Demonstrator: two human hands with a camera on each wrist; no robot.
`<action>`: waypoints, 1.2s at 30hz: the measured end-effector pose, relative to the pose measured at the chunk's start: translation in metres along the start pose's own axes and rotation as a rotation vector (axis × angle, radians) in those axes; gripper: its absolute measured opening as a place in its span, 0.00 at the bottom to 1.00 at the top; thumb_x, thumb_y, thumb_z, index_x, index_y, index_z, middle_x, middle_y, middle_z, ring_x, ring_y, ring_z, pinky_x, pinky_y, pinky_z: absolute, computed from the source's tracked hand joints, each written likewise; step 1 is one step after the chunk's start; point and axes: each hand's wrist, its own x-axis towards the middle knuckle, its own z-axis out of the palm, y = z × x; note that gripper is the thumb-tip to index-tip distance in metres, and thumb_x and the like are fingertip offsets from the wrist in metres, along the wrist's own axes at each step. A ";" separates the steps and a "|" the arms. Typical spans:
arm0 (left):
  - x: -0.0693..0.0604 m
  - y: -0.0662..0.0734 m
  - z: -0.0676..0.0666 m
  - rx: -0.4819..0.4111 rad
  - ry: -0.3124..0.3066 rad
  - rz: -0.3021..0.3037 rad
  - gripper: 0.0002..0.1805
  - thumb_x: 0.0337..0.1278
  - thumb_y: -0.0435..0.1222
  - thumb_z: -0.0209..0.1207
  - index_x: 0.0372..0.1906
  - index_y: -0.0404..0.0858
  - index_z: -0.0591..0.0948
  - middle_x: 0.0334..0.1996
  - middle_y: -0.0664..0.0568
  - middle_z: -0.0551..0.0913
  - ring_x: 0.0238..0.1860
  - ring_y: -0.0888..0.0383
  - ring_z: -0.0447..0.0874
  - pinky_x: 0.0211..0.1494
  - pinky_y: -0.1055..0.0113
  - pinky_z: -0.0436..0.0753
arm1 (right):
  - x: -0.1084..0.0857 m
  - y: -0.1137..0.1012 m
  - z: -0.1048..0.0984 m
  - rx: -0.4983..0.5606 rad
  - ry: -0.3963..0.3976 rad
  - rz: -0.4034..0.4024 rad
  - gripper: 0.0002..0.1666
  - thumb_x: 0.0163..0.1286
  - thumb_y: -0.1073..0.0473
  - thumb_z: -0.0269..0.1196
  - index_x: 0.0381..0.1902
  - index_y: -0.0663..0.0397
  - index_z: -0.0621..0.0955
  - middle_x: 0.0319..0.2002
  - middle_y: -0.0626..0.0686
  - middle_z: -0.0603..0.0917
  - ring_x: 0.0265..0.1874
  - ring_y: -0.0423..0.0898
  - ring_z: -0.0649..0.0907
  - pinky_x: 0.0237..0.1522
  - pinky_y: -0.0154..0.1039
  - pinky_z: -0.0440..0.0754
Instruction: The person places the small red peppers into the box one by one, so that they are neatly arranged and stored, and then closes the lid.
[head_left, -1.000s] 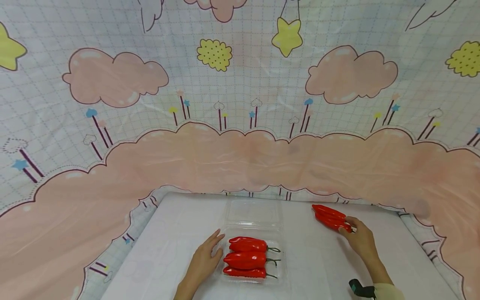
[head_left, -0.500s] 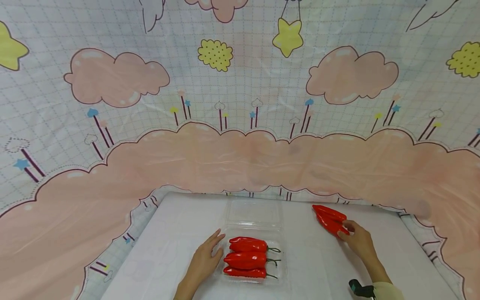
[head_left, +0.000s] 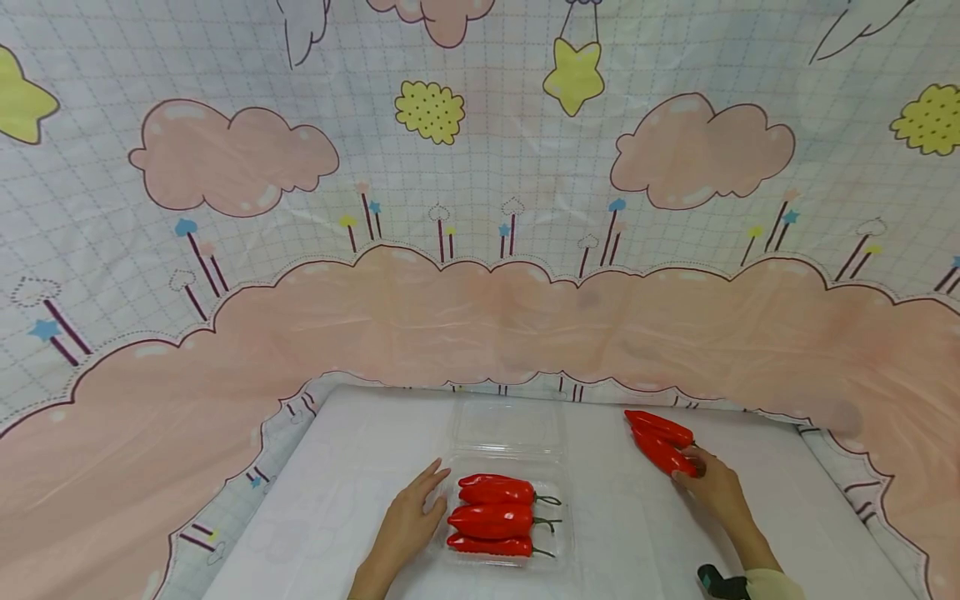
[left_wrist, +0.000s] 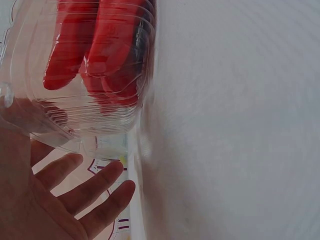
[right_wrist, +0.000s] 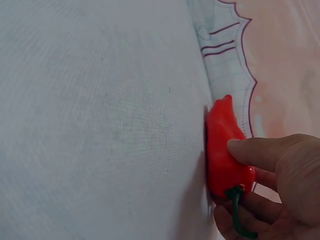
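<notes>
Near the stem end my right hand (head_left: 716, 490) pinches a red chili pepper (head_left: 660, 452), thumb on one side and fingers on the other. In the right wrist view the pepper (right_wrist: 225, 160) has a curved green stem and lies at the white surface. A second red pepper (head_left: 663, 427) lies just behind it. My left hand (head_left: 408, 512) is spread with relaxed fingers at the left side of a clear plastic clamshell box (head_left: 566, 533). Whether it touches the box I cannot tell. Inside are several red peppers (head_left: 491, 521), stems to the right.
The box's clear lid (head_left: 506, 427) is folded back flat behind it. A white table (head_left: 615, 517) lies under everything, with a cloud-patterned cloth (head_left: 480, 325) hanging behind. A dark green and black object (head_left: 722, 581) is by the right sleeve.
My right hand has drawn the nearer pepper's stem end slightly toward me, so a gap opens between it and the pepper behind. My left hand and the box stay put.
</notes>
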 end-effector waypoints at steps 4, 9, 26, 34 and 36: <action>0.000 0.000 0.000 0.000 -0.001 0.007 0.23 0.61 0.36 0.60 0.63 0.46 0.79 0.69 0.52 0.73 0.64 0.43 0.78 0.60 0.42 0.79 | -0.002 0.000 0.001 0.001 0.011 -0.010 0.33 0.64 0.56 0.67 0.62 0.68 0.72 0.52 0.73 0.79 0.45 0.60 0.80 0.48 0.55 0.85; 0.000 -0.001 0.000 -0.003 -0.006 0.012 0.23 0.61 0.36 0.60 0.63 0.45 0.79 0.69 0.52 0.73 0.64 0.43 0.77 0.60 0.43 0.79 | -0.005 -0.002 0.001 0.000 0.021 -0.009 0.33 0.64 0.55 0.67 0.62 0.68 0.72 0.53 0.74 0.79 0.47 0.62 0.80 0.50 0.57 0.84; 0.001 -0.001 0.000 0.005 -0.002 0.013 0.24 0.61 0.37 0.60 0.63 0.46 0.78 0.70 0.53 0.72 0.64 0.44 0.78 0.60 0.44 0.80 | -0.020 -0.025 -0.005 0.023 0.074 -0.064 0.32 0.66 0.56 0.65 0.64 0.66 0.71 0.55 0.72 0.79 0.49 0.64 0.81 0.53 0.59 0.83; 0.000 0.000 0.000 0.000 -0.008 0.014 0.24 0.61 0.36 0.60 0.63 0.45 0.78 0.70 0.52 0.73 0.63 0.43 0.78 0.58 0.44 0.81 | -0.029 -0.037 -0.007 0.027 0.115 -0.104 0.33 0.66 0.56 0.66 0.64 0.67 0.72 0.55 0.72 0.80 0.50 0.66 0.82 0.53 0.59 0.82; 0.000 0.000 0.000 -0.006 -0.006 0.010 0.24 0.61 0.36 0.60 0.63 0.45 0.79 0.70 0.52 0.73 0.63 0.44 0.78 0.59 0.45 0.81 | -0.030 -0.040 -0.008 0.030 0.117 -0.103 0.33 0.66 0.55 0.66 0.64 0.67 0.72 0.55 0.72 0.80 0.50 0.66 0.82 0.53 0.59 0.82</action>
